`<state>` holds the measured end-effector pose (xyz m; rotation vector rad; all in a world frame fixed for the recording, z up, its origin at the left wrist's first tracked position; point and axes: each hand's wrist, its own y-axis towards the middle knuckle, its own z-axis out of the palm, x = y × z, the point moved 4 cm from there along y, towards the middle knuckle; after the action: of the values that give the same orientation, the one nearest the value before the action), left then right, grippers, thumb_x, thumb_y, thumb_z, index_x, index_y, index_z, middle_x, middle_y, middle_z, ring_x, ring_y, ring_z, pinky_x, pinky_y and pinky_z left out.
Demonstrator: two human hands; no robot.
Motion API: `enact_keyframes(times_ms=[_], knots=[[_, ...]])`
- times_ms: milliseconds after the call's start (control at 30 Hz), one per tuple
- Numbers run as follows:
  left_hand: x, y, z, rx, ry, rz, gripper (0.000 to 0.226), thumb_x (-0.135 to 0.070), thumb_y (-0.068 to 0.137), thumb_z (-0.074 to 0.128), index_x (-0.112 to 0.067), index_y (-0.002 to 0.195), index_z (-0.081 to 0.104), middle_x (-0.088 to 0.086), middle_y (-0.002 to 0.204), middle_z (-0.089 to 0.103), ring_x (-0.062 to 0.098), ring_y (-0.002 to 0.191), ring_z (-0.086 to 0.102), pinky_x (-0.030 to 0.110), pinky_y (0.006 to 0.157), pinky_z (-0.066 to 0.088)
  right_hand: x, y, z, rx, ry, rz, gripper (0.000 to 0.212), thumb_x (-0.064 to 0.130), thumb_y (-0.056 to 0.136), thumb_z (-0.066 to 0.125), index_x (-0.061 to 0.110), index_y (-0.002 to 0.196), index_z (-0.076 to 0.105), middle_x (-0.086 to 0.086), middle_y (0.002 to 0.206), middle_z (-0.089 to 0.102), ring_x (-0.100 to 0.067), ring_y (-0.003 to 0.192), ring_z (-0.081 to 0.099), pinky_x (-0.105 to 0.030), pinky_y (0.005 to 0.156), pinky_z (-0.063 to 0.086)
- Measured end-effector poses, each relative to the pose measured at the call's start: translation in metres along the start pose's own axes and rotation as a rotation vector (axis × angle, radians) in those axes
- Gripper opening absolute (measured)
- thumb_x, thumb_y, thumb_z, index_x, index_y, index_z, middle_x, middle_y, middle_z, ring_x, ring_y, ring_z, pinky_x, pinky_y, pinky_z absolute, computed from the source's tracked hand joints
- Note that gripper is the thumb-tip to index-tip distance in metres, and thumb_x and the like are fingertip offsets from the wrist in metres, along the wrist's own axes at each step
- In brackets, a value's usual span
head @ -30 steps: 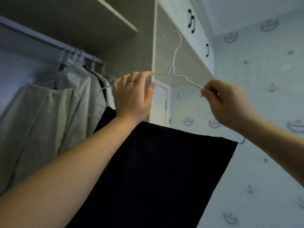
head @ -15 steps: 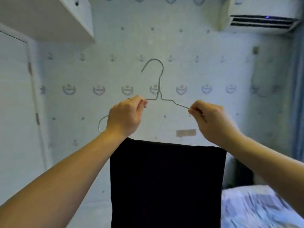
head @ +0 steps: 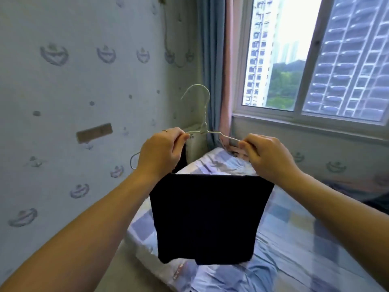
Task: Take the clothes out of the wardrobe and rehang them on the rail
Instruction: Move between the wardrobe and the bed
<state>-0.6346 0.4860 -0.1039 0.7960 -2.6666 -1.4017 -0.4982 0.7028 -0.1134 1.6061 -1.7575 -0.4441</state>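
A thin white wire hanger (head: pixel 203 123) is held up in front of me, hook upward. My left hand (head: pixel 162 152) pinches its left shoulder and my right hand (head: pixel 266 157) pinches its right shoulder. A black garment (head: pixel 208 218) is folded over the hanger's bottom bar and hangs straight down between my forearms, above a bed. The wardrobe and its rail are out of view.
A bed with a blue and white checked sheet (head: pixel 294 218) lies below and to the right. A patterned wall (head: pixel 73 102) stands on the left. A window (head: pixel 315 55) with a blue and pink curtain (head: pixel 214 60) fills the upper right. A dark item (head: pixel 374 203) lies on the bed's right edge.
I have turned right, away from the wardrobe, past the wall to the bed and window. Both hands keep their pinch on the hanger, and the black garment still hangs from it.
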Motion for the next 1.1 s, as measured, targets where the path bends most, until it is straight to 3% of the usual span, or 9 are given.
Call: enact_keyframes(times_ms=[100,233,400,600,767,967,1100], knots=[[-0.018,0.01,0.068,0.069,-0.154,0.057,0.022,-0.032,0.1,0.056,-0.017,0.092,0.07,0.001,0.081,0.07,0.019,0.066,0.058,0.021,0.052,0.036,-0.049,-0.032,-0.006,0.011,-0.086,0.155,0.019,0.034,0.099,0.05,0.024,0.085,0.06,0.009,0.077,0.057,-0.016,0.067,0.053,-0.021,0.055,0.036],[-0.059,0.008,0.158,0.202,-0.359,0.157,0.027,-0.041,0.097,0.053,-0.021,0.089,0.069,0.0,0.076,0.068,0.026,0.07,0.062,0.038,0.059,0.048,-0.109,-0.092,-0.02,0.008,-0.196,0.377,0.022,0.036,0.099,0.048,0.023,0.086,0.06,0.005,0.083,0.063,-0.022,0.076,0.059,-0.04,0.064,0.05],[-0.126,-0.008,0.241,0.371,-0.594,0.253,0.03,-0.045,0.096,0.052,-0.021,0.082,0.065,-0.012,0.065,0.049,0.017,0.062,0.05,0.031,0.058,0.038,-0.155,-0.17,-0.052,0.04,-0.3,0.618,0.023,0.034,0.099,0.05,0.022,0.082,0.058,0.006,0.076,0.057,-0.021,0.073,0.056,-0.041,0.062,0.048],[-0.21,-0.023,0.301,0.559,-0.783,0.355,0.029,-0.041,0.098,0.057,-0.017,0.086,0.067,-0.005,0.07,0.061,0.015,0.064,0.057,0.036,0.059,0.05,-0.18,-0.238,-0.104,0.032,-0.391,0.799,0.022,0.031,0.099,0.051,0.021,0.081,0.058,0.002,0.076,0.06,-0.02,0.07,0.055,-0.042,0.059,0.046],[-0.28,-0.042,0.342,0.672,-0.847,0.353,0.028,-0.038,0.098,0.058,-0.015,0.084,0.067,-0.005,0.067,0.06,0.016,0.063,0.056,0.035,0.058,0.048,-0.209,-0.289,-0.145,0.043,-0.473,0.919,0.02,0.033,0.098,0.053,0.023,0.083,0.062,0.004,0.08,0.064,-0.022,0.073,0.057,-0.041,0.059,0.048],[-0.349,-0.078,0.41,0.883,-0.842,0.286,0.029,-0.039,0.098,0.057,-0.015,0.082,0.065,-0.009,0.066,0.059,0.01,0.063,0.056,0.019,0.056,0.04,-0.287,-0.353,-0.16,0.16,-0.44,1.053,0.025,0.041,0.096,0.048,0.025,0.084,0.062,-0.001,0.086,0.069,-0.027,0.079,0.06,-0.044,0.066,0.051],[-0.372,-0.116,0.473,1.0,-0.721,0.194,0.031,-0.041,0.098,0.056,-0.016,0.083,0.066,-0.006,0.067,0.061,0.016,0.064,0.056,0.029,0.057,0.042,-0.353,-0.394,-0.143,0.345,-0.361,1.14,0.021,0.035,0.1,0.049,0.025,0.094,0.066,0.0,0.089,0.065,-0.026,0.082,0.057,-0.036,0.065,0.042]])
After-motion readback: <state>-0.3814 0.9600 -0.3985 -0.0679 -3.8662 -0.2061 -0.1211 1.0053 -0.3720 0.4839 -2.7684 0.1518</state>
